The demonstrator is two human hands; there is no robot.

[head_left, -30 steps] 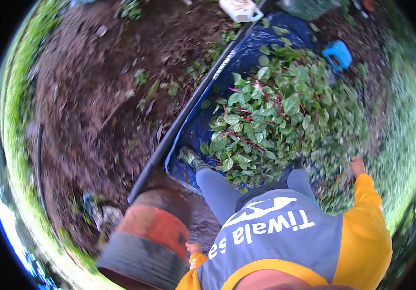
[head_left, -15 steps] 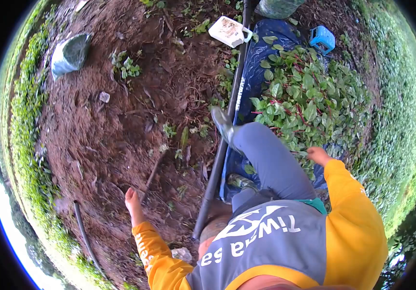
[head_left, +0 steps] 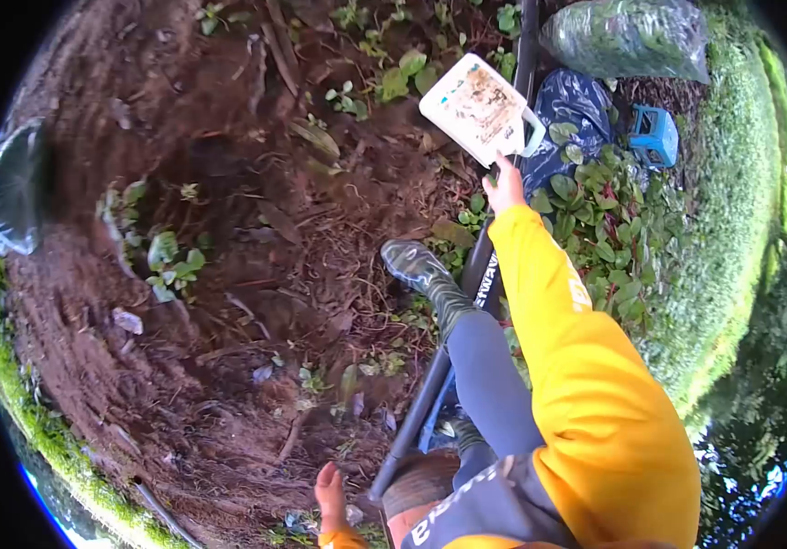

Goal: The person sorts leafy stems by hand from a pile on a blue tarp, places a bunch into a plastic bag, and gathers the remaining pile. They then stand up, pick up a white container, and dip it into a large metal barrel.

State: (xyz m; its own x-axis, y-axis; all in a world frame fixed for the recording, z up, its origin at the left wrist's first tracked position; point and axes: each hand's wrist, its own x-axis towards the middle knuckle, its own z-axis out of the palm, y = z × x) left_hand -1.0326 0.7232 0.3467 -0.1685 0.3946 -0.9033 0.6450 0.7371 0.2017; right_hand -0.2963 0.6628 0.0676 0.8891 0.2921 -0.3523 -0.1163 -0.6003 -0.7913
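Note:
My right hand (head_left: pixel 504 188) reaches forward across the black pipe (head_left: pixel 423 395), with its fingertips right at the lower edge of a dirt-stained white plastic container (head_left: pixel 478 105). A pale handle (head_left: pixel 533 133) sticks out of the container's right side. Low in the view, my left hand (head_left: pixel 328 492) hangs loose over the brown soil, with nothing in it. My leg is stretched forward, its patterned shoe (head_left: pixel 412 263) on the soil left of the pipe. Beside my right arm lie leafy greens with red stems (head_left: pixel 609 224), heaped on a dark blue plastic sheet (head_left: pixel 565 110).
A small blue plastic stool (head_left: pixel 653 137) stands beyond the greens. Behind it rests a clear plastic bag stuffed with greens (head_left: pixel 627 38). Another filled bag (head_left: pixel 16 192) sits at the far left. Low plants (head_left: pixel 172 265) grow from the soil. A thin pipe (head_left: pixel 163 512) lies lower left.
My right hand has gone from beside the greens forward to the white container. I have stepped off the sheet onto the soil, and the view has moved closer to the container.

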